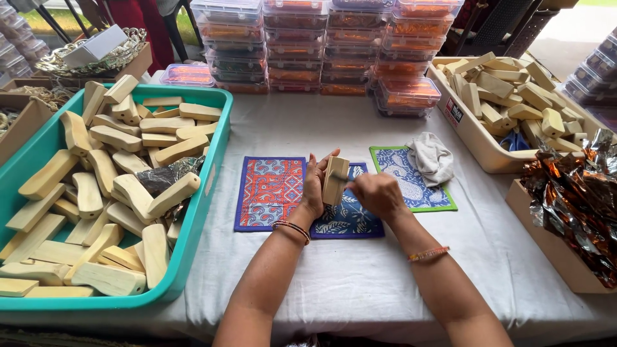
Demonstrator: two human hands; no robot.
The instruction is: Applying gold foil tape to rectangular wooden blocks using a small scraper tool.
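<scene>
My left hand (313,185) holds a pale wooden block (335,180) upright above the blue leaf-print cloth mat (347,222) at the table's middle. My right hand (379,194) is closed on a small thin tool whose tip touches the block's right face; the tool itself is mostly hidden by my fingers. An orange-and-blue patterned mat (270,191) lies to the left of the block, and a green-edged blue mat (402,177) lies to the right with a crumpled white cloth (432,158) on it.
A teal tray (215,138) full of several wooden blocks fills the left side. A beige bin (466,132) of smaller wooden pieces and blue scissors (514,141) stands at right. Crinkled foil (575,199) fills a box at far right. Stacked clear lidded containers (321,45) line the back.
</scene>
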